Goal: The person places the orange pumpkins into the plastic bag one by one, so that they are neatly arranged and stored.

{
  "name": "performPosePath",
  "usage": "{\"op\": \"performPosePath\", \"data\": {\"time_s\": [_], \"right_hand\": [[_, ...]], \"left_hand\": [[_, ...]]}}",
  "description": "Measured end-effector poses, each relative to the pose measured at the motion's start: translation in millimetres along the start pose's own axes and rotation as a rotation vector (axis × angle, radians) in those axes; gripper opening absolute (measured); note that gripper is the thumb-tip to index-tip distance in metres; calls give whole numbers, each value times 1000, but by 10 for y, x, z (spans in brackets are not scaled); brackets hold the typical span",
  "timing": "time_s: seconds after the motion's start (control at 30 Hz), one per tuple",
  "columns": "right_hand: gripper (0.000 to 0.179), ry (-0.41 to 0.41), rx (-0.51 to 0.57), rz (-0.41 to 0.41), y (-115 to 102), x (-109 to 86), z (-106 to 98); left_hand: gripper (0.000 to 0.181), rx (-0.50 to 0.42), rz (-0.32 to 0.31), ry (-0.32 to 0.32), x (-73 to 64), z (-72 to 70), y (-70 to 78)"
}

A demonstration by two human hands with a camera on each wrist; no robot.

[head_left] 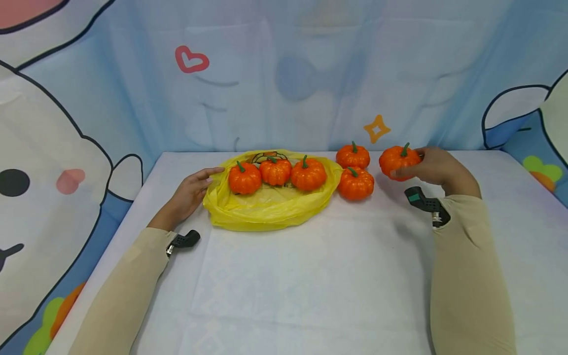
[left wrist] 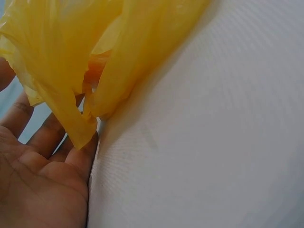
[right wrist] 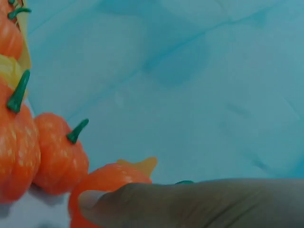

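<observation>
At the right of the head view, my right hand (head_left: 443,170) grips a small orange pumpkin (head_left: 396,160) with a green stem. Its thumb (right wrist: 137,202) lies across that pumpkin in the right wrist view. Two more pumpkins stand just left of it, one behind (head_left: 352,157) and one in front (head_left: 356,185). My left hand (head_left: 188,195) rests at the left edge of a yellow plastic bag (head_left: 253,217), fingers extended along it. Three pumpkins (head_left: 276,171) sit in a row on the spread bag. In the left wrist view, the bag's crumpled edge (left wrist: 80,123) hangs against the relaxed fingers.
A white cloth covers the table (head_left: 310,281). Behind its far edge hangs a pale blue curtain (head_left: 266,88) with cartoon prints. Each wrist carries a small black camera, one on the left sleeve (head_left: 186,239) and one on the right (head_left: 426,203).
</observation>
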State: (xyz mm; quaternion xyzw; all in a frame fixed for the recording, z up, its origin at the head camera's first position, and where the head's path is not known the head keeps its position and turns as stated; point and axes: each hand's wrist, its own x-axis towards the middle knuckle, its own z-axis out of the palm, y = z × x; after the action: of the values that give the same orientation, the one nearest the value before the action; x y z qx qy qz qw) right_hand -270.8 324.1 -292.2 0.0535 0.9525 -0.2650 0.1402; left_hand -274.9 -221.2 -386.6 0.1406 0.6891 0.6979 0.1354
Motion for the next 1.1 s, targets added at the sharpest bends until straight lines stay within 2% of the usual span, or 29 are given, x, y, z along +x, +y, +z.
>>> {"op": "performPosePath", "data": {"time_s": [0.13, 0.27, 0.4, 0.53, 0.63, 0.73, 0.83, 0.93, 1.1], "right_hand": [[107, 111, 111, -48, -170, -39, 18], [102, 182, 270, -140, -388, -112, 44], [93, 231, 369, -250, -686, -254, 98], [85, 245, 444, -374, -1038, -390, 270], [83, 231, 538, -469, -1312, -426, 511], [84, 245, 593, -563, -1574, -408, 873], [85, 259, 557, -631, -1773, -385, 1274], [86, 221, 492, -661, -1904, -387, 1597], [85, 172, 437, -678, -2035, -401, 1917]], "left_hand": [[44, -3, 0, -3, -5, 3, -1], [44, -7, 3, -11, 3, 10, -2], [44, 1, -1, -15, 13, 21, 12], [44, -1, -3, -17, 20, 17, 14], [43, -5, 3, -19, 31, 13, 4], [44, -7, 8, -19, 36, 9, 0], [44, -17, 6, -18, 38, 11, -1], [44, -20, 1, -20, 39, 17, -5], [44, 10, -7, -6, 18, 3, -8]]}}
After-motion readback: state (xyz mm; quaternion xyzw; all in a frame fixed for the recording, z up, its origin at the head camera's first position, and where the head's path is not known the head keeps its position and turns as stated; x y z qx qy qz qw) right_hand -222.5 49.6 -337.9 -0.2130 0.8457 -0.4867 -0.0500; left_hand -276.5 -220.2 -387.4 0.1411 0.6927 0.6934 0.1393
